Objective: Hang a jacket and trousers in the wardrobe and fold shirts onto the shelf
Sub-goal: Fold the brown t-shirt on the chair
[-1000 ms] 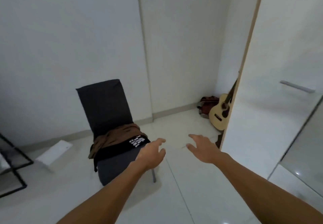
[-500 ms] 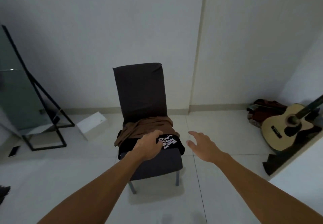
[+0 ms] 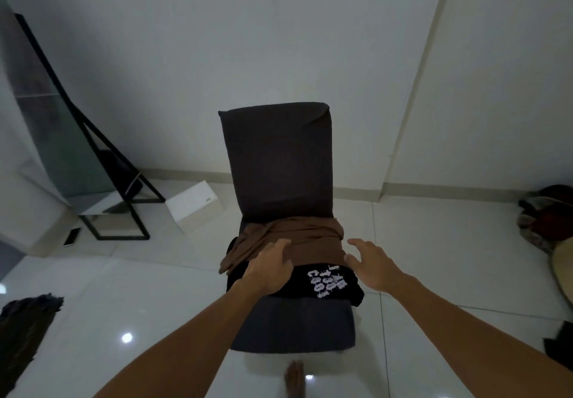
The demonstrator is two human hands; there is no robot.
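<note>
only readable-ish text: pale blocky print on black shirt (image 3: 325, 283) lying on chair seat (image 3: 294, 326), upside down to camera, several stacked lines. letters too blurry, can't make out words. small mark on white box (image 3: 195, 203), unreadable.

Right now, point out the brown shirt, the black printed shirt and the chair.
brown shirt (image 3: 307, 239), head view, middle of the folds.
black printed shirt (image 3: 325, 281), head view, on the white lettering.
chair (image 3: 279, 162), head view, middle of the backrest.
</note>
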